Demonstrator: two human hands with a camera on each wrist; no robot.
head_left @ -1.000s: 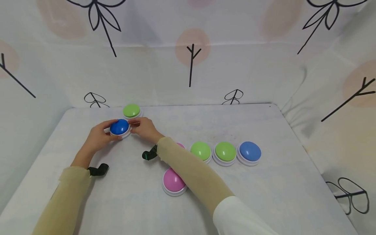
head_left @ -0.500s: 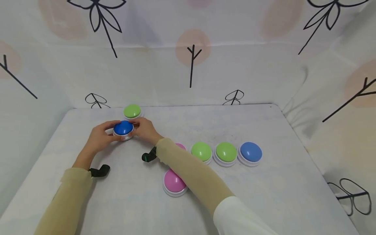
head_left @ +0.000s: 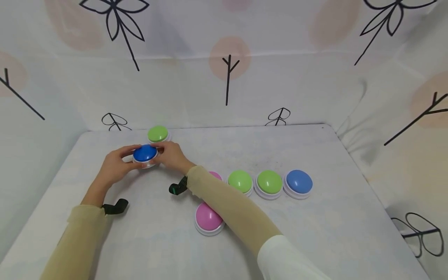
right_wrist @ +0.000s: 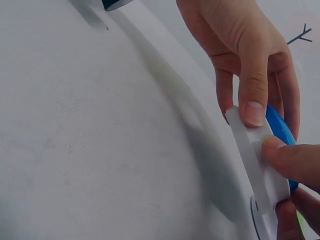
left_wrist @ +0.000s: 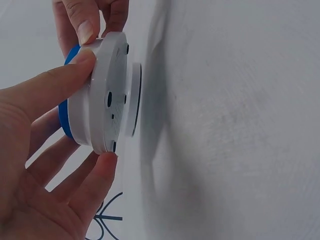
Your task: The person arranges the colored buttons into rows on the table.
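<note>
A blue dome button (head_left: 145, 153) on a round white base is held up between both hands at the far left of the table. My left hand (head_left: 113, 167) grips its left side, thumb on the near side of the base. From the right, my right hand (head_left: 174, 157) pinches the rim. In the left wrist view the base underside (left_wrist: 114, 100) faces the table and shows small dark holes. Just behind it, a green button (head_left: 158, 133) sits near the table's back edge. The right wrist view shows the thumbs of both hands on the white base (right_wrist: 255, 155).
Right of centre, two green buttons (head_left: 240, 181) and a second blue button (head_left: 299, 181) form a row on the white table (head_left: 336, 233). A pink button (head_left: 208, 216) lies in front, partly behind my right sleeve (head_left: 231, 210). Another pink one (head_left: 216, 175) peeks out beyond the sleeve.
The held blue button shifted slightly right, then a little back left, and its dome tilted slightly. Both hands keep their hold; the other buttons stay put.
</note>
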